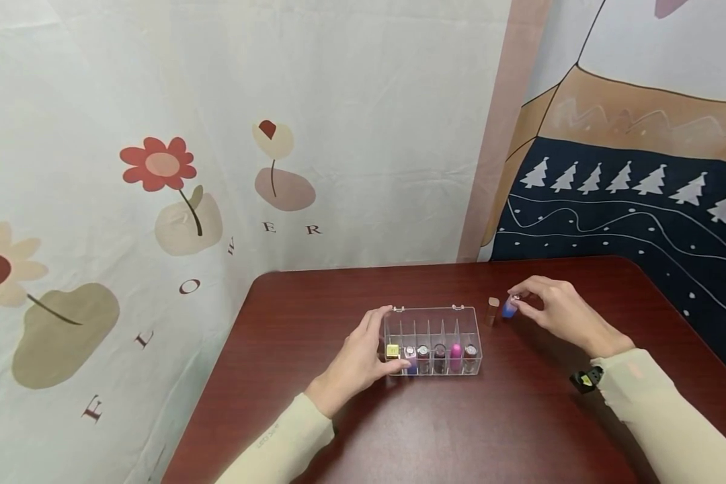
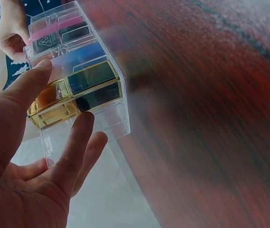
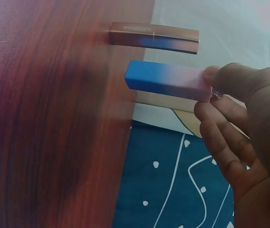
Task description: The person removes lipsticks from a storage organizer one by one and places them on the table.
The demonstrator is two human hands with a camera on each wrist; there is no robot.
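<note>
My left hand (image 1: 358, 356) grips the left end of a clear plastic lipstick organizer (image 1: 477, 334), thumb at the front and fingers along the side. A row of lipsticks stands in its front compartments: a gold-capped one (image 2: 58, 113) at the left end, a blue-and-pink one (image 2: 80, 56) beside it, a magenta one (image 1: 456, 358) and several dark or clear ones. To the right, my right hand (image 1: 555, 310) pinches the pink top end of another blue-to-pink lipstick tube (image 3: 166, 80) between thumb and fingers. Its blue end points down, close over the table.
An upright brown lipstick tube (image 1: 492, 312) stands on the dark red table (image 1: 423, 423) between the organizer and my right hand. Behind the table hang a pale flower-print cloth (image 1: 369, 134) and a dark blue tree-print cloth (image 1: 611, 222), close to the far and right edges.
</note>
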